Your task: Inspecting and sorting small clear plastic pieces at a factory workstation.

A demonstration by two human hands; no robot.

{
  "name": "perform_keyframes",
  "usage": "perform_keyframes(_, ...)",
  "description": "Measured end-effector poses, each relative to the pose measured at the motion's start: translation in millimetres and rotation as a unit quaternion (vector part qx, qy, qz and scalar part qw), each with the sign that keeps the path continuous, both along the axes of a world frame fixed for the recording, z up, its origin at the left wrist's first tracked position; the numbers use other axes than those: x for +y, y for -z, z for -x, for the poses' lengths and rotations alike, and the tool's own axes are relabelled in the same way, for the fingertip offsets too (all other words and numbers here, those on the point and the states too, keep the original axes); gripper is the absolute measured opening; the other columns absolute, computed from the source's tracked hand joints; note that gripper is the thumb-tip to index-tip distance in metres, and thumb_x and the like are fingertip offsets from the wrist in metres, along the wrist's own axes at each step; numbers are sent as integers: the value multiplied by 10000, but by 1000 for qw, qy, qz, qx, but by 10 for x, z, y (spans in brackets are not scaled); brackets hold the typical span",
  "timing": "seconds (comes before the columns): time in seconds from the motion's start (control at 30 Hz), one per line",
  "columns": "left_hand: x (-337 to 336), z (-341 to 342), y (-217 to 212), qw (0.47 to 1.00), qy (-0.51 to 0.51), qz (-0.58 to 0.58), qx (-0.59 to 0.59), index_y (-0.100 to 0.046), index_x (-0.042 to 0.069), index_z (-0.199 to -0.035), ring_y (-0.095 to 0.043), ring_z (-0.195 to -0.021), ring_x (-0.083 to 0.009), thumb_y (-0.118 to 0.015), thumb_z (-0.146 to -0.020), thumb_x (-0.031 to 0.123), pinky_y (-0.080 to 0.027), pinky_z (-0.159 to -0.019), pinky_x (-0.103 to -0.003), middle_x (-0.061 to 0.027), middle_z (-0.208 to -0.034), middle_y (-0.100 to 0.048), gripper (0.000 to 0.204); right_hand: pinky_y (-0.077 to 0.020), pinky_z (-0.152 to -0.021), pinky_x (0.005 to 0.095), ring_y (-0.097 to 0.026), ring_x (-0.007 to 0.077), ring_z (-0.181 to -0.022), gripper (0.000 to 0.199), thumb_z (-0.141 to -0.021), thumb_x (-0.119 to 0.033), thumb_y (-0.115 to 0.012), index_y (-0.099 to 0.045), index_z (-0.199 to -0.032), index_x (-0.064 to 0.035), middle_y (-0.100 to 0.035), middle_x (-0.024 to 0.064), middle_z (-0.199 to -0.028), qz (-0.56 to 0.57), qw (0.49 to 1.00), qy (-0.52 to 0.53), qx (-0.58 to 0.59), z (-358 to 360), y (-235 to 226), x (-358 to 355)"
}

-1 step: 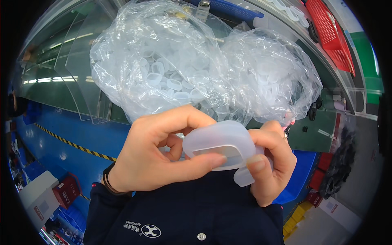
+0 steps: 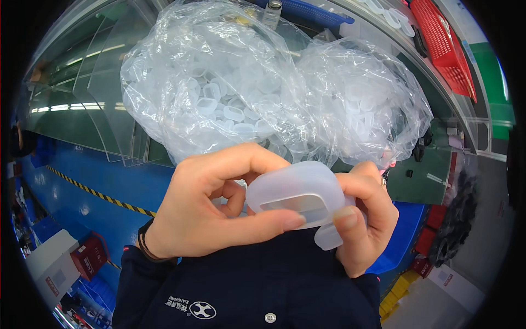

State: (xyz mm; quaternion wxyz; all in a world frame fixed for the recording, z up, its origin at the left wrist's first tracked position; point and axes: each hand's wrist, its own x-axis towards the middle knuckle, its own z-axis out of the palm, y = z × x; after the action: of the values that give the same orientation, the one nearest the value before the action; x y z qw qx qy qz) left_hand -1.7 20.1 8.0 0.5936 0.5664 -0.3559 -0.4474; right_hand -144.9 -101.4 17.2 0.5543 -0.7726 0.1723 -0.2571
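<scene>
Between my hands, in front of my chest, is a frosted, translucent oval cover point(image 2: 293, 178) with an oval opening edged by a raised rim. My left hand point(image 2: 211, 205) grips it with the thumb across the opening and the fingers behind. At its right end my right hand point(image 2: 364, 216) pinches with thumb and bent forefinger. A smaller translucent rounded piece point(image 2: 327, 237) hangs below the right thumb; whether it joins the cover, I cannot tell. Beyond my hands, a large clear plastic bag point(image 2: 164, 118) holds several similar frosted oval parts point(image 2: 234, 113).
A second clear bag point(image 2: 402, 104) of frosted parts lies to the right on the green tabletop point(image 2: 422, 183). Clear sheets point(image 2: 104, 109) stand at the left. A red perforated basket point(image 2: 446, 52) is at the far right, a blue one point(image 2: 315, 13) at the back.
The cover has tilted very slightly in my hands, and my left thumb has shifted a little lower on its rim. Nothing was let go.
</scene>
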Motion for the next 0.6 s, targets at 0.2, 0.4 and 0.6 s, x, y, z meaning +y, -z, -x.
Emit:
perform_keyframes(0.2,33,-18,-59,999,-11,-1,47,-512,-64,-947,-540,-695,-85,-712,-606,75,-387,-563,-161,-111,-835,-586,418,-322,-477,197,-417,91,-545,194,-669,-78,-664,-619,-843,-6,-575,48,-711,15,1000,-10,-8,1,28,-31)
perform_keyframes(0.4,657,-247,176,972,-208,107,-4,-495,-87,-1032,-422,-441,-30,-482,-798,123,-320,-418,-127,-168,-806,-601,315,-307,-487,197,-392,86,-553,180,-694,-111,-647,-617,-840,-12,-550,35,-687,-14,999,29,-32,33,85,-66)
perform_keyframes(0.6,1695,-583,557,808,-502,-239,-197,-594,-26,-827,-411,-430,-40,-513,-810,139,-320,-415,-168,-93,-728,-617,185,-259,-506,185,-355,54,-569,183,-748,-159,-603,-613,-866,-19,-436,-13,-638,-139,990,19,-15,-41,67,-34)
